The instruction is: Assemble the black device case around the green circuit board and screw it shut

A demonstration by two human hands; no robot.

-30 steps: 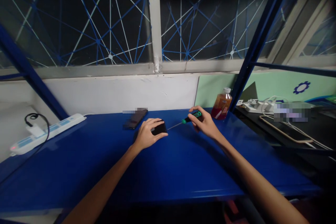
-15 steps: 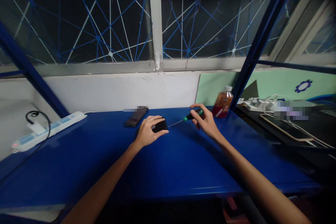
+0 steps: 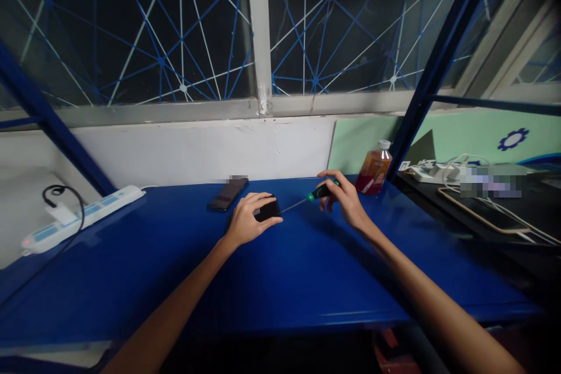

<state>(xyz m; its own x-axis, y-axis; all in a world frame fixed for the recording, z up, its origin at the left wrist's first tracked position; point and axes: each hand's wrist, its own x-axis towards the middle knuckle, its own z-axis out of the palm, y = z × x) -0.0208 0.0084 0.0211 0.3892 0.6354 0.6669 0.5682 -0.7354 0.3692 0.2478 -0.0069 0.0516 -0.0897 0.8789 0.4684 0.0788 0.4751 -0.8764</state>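
My left hand (image 3: 250, 219) is closed around a small black box-shaped object (image 3: 268, 210), pressing it from above and the near side on the blue table (image 3: 280, 280). What kind of object it is cannot be made out. My right hand (image 3: 344, 198) holds a screwdriver (image 3: 322, 191) by its black and green handle, between thumb and fingers. The thin shaft slants down to the left, and its tip meets the right end of the black object. Other fingers of my right hand are bent below the handle.
Behind my left hand lies a dark phone (image 3: 228, 194). A drink bottle (image 3: 374, 168) stands at the back right. A white power strip (image 3: 87, 216) with a black cable lies at the left. To the right, another phone (image 3: 482, 210) and white cables rest on a black surface.
The fingers of my right hand have shifted slightly on the screwdriver handle, with the lower fingers more spread. My left hand and the black object stay in place.
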